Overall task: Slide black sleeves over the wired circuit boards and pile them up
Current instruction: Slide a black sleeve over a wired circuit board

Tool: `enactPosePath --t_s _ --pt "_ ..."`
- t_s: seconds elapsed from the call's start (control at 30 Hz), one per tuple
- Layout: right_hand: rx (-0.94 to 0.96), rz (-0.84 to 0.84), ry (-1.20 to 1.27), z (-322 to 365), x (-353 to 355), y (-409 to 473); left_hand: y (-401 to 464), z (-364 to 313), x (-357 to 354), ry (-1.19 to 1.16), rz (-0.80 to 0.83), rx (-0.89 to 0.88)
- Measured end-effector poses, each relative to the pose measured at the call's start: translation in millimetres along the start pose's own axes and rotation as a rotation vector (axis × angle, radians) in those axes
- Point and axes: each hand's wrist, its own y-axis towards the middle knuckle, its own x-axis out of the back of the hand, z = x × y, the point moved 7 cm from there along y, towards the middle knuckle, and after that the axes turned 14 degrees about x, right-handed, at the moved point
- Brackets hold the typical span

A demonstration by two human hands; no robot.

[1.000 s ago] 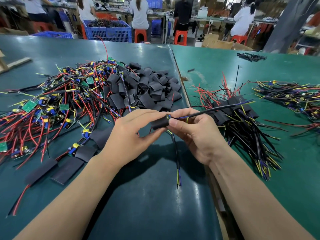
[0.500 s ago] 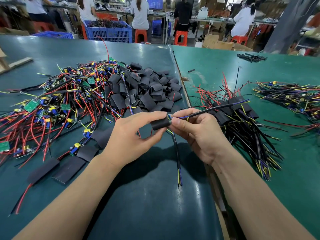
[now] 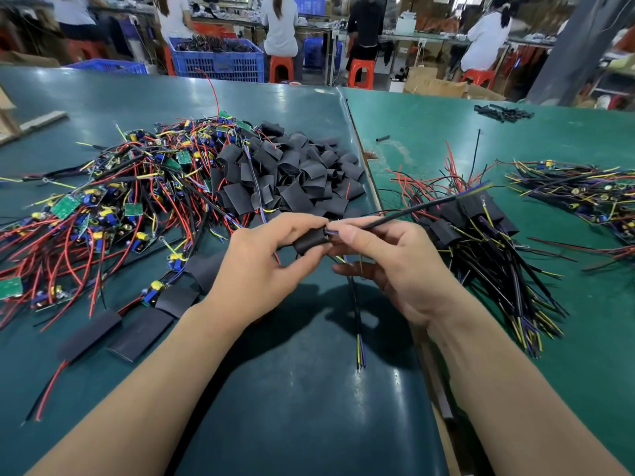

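Note:
My left hand (image 3: 257,266) grips a black sleeve (image 3: 311,240) above the table's middle. My right hand (image 3: 395,266) pinches the black cable (image 3: 412,211) and coloured wires that come out of the sleeve's right end; another cable (image 3: 357,321) hangs down from the hands. The board inside the sleeve is hidden. A heap of bare wired circuit boards (image 3: 103,207) lies at the left. Loose black sleeves (image 3: 292,176) are heaped behind my hands. Sleeved boards (image 3: 481,235) are piled at the right.
A few flat sleeves (image 3: 141,333) lie at the front left. More wired parts (image 3: 584,197) lie at the far right. A seam (image 3: 364,159) splits the green table. Blue crates (image 3: 220,60) and people on stools fill the background.
My hands have stayed almost in place. The right fingers have shifted slightly on the wires at the sleeve's end, and the sleeve sits a touch further over them.

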Motion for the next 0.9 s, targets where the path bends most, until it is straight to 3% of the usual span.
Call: enactPosePath --t_s 0.3,0.5,0.63,0.9 --pt "0.107 -0.03 -0.225 5.2 1.1 -3.0 -3.1 -9.2 -5.9 0.101 0.039 -0.096" --pt "0.052 -0.121 -0.121 -2.2 -0.1 -0.9 5.0 -0.1 5.6 0.043 0.033 -0.016" --pt "-0.01 -0.127 -0.023 -2.6 3.4 0.0 3.1 -0.5 16.0 0.146 -0.091 -0.113" --pt "0.002 -0.101 -0.024 -2.0 -0.6 -3.6 -3.4 -10.7 14.5 0.174 -0.17 -0.317"
